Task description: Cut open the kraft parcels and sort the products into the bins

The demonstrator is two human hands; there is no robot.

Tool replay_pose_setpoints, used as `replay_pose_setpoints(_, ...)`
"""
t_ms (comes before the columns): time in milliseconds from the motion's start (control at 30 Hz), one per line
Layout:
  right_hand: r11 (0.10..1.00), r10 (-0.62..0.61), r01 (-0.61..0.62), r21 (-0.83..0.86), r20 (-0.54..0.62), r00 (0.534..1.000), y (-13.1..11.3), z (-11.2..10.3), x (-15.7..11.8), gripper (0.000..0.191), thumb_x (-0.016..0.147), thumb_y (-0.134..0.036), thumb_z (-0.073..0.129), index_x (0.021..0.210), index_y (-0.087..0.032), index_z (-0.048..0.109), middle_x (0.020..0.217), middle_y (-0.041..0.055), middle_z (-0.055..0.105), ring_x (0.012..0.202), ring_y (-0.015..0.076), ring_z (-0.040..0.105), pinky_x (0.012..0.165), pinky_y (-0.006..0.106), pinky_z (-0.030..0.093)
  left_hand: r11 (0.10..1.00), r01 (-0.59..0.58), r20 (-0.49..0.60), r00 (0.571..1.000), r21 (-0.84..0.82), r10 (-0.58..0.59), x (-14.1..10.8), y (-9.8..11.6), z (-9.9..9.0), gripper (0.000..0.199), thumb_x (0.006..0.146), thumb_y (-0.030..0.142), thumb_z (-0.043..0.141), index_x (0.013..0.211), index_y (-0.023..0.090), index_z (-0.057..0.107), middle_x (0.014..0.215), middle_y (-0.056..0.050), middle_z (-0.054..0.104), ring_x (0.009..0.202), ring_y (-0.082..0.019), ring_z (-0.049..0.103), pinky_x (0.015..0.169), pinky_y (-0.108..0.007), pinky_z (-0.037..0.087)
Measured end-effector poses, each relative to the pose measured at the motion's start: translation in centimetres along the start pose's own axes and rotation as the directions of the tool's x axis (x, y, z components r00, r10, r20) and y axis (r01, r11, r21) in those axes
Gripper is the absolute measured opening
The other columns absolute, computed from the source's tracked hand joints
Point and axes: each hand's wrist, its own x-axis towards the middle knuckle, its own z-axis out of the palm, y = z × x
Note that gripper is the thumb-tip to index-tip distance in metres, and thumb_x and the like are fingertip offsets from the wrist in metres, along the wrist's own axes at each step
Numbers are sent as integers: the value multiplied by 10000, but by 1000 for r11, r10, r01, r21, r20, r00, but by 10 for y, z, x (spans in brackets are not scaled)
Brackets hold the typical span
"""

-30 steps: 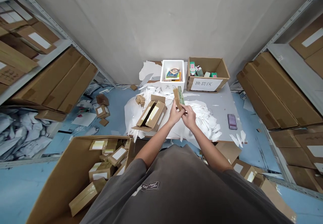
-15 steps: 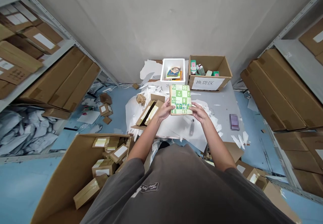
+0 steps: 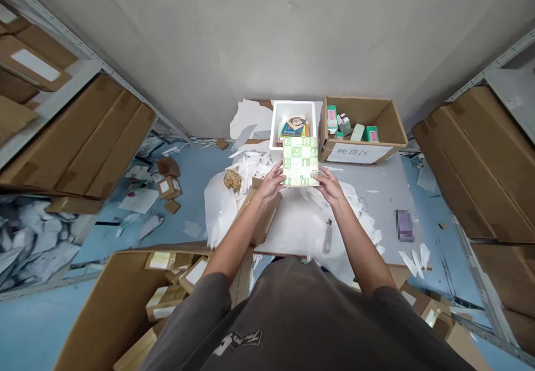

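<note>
Green-checked book (image 3: 300,160) being held up at twelve o'clock, over the tabletop (image 3: 388,209).
A drop is perhaps being risked, as only the lower corners are being gripped; cutter-like tool (image 3: 327,236) lying at five o'clock from it. Left corner is being pinched by the left hand (image 3: 271,184), right by the right hand (image 3: 331,186); both hands' fingers are being clamped on the book, parted only by its thickness.

Both arms (image 3: 239,225) forward, fingers (image 3: 276,179) curled

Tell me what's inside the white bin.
The white bin holds a pile of books, blue showing on top. The held green book blocks the bin's front; anything lower is mostly covered.
</note>
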Motion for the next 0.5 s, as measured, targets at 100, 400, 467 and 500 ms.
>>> replay_pose_setpoints(100,1000,-13,12,-25,-37,999,-17,19,62,596,566,-314,1020,1081,-285,722,900,-23,795,885,239,771,736,360,664,1000,22,3,1000,0,-22,64,26,-24,930,813,187,775,1675,331,458,1367,-65,735,1067,-194,734,865,-306,620)
replay_pose_setpoints(400,994,-80,75,-77,-71,994,-53,71,245,572,616,-289,992,1104,-293,694,957,-20,786,963,230,764,686,303,664,1000,-8,4,1000,24,8,251,80,-84,916,838,181,696,1700,292,407,1416,-73,716,1128,-206,725,936,-339,626)
replay_pose_setpoints(467,991,-93,84,-102,-81,992,-53,76,280,567,653,-316,982,1139,-298,689,1014,-9,791,1004,229,761,718,305,662,997,-9,-22,1000,72,10,283,85,-95,911,890,246,702,1727,290,346,1499,-83,668,1242,-239,699,1026,-396,606)
replay_pose_setpoints(500,989,-96,84,-119,-97,991,-52,76,295,570,678,-335,973,1170,-306,686,1052,-5,793,1028,226,758,745,308,661,994,-2,-51,999,106,7,296,87,-101,914,920,295,710,1741,296,307,1563,-90,623,1326,-264,664,1077,-426,582)
